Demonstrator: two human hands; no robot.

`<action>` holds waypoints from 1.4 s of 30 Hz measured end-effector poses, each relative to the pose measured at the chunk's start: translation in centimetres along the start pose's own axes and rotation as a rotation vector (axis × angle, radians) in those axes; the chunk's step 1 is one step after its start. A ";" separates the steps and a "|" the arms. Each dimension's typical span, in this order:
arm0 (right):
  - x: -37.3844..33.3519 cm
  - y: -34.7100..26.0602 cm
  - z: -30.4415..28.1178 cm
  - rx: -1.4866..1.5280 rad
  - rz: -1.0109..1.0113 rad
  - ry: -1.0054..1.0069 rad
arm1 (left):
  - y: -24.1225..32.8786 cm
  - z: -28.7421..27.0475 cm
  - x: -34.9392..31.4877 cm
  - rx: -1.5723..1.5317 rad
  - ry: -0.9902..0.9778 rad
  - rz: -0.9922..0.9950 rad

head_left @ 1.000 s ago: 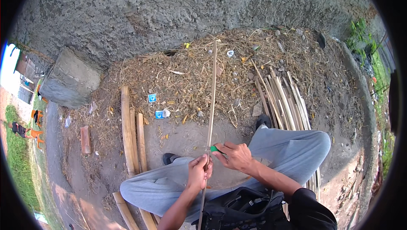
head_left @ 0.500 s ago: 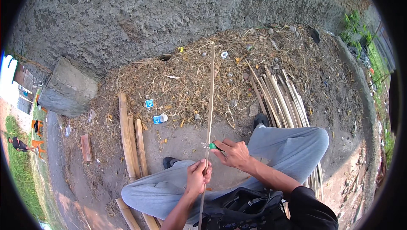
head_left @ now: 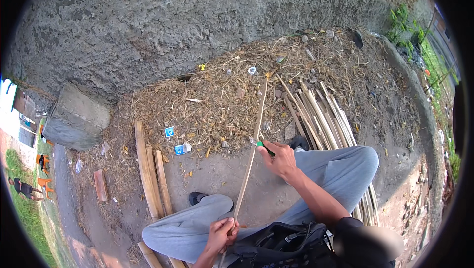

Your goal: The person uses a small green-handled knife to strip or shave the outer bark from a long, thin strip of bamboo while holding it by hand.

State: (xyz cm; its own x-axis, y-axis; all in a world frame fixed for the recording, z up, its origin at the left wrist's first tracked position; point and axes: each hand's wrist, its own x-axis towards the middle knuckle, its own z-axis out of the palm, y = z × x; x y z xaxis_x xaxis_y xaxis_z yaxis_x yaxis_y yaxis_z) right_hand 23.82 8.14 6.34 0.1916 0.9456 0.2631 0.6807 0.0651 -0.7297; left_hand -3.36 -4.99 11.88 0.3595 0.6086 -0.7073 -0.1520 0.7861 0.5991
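A long, thin bamboo strip (head_left: 245,179) runs from my lap outward toward the wall, tilted slightly to the right. Near my left knee, my left hand (head_left: 221,234) is closed around its lower part. Farther up, my right hand (head_left: 280,160) grips a green-handled knife (head_left: 260,144), whose small, pale working end touches the strip. That end is too small to make out clearly. The strip's far tip hangs over the dry litter.
Several pale bamboo strips (head_left: 326,120) lie heaped by my right leg, wider bamboo pieces (head_left: 143,169) by my left. A reddish brick (head_left: 100,185) and concrete block (head_left: 81,115) stand left. A rough wall (head_left: 197,21) closes the far side. A person (head_left: 23,188) is at far left.
My right hand and the knife have moved outward along the strip, away from my left hand. My left hand has come down closer to my lap, and the strip leans more to the right.
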 end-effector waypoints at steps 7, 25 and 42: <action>0.8 1.6 0.7 0.043 0.074 0.048 | -4.7 -2.2 -4.5 0.138 0.222 -0.042; 3.0 4.8 -1.2 -0.086 0.348 0.038 | -5.1 -3.8 -13.8 0.286 0.293 0.049; -3.4 -3.1 0.8 0.431 -0.196 -0.065 | -1.5 -0.9 -3.4 0.145 0.280 0.157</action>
State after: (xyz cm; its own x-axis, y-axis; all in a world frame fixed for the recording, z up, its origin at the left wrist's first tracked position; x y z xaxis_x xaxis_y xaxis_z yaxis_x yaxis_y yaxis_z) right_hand 20.54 4.93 7.18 0.0347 0.9194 0.3918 0.3419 0.3575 -0.8691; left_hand -5.15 -8.11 13.05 0.0724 0.7423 -0.6661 -0.0458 0.6696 0.7413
